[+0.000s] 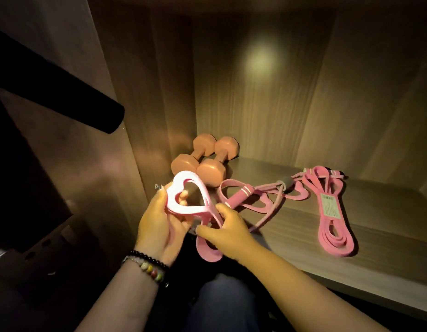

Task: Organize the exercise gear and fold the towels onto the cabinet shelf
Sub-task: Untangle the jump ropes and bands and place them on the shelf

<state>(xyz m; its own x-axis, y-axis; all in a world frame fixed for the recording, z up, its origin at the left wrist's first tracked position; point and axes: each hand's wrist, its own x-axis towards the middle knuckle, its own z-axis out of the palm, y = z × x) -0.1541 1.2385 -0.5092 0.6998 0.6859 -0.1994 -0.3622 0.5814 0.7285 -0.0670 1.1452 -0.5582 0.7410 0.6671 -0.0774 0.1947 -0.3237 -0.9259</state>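
My left hand (159, 224) holds a coiled loop of a pink resistance band (183, 188) at the shelf's front left, fingers showing through the loop. My right hand (225, 230) pinches the same band just below, and its tail hangs off the shelf edge. Two pink dumbbells (205, 161) lie side by side in the back left corner of the wooden cabinet shelf (351, 248). A pink jump rope with its handle (238, 195) sprawls across the middle. Another pink band, folded with a label (332, 216), lies to the right. No towels are in view.
The cabinet's wooden side wall (145, 104) rises close on the left and its back panel (267, 92) stands behind. A black padded bar (63, 97) juts in from the upper left. My knee is below the shelf edge.
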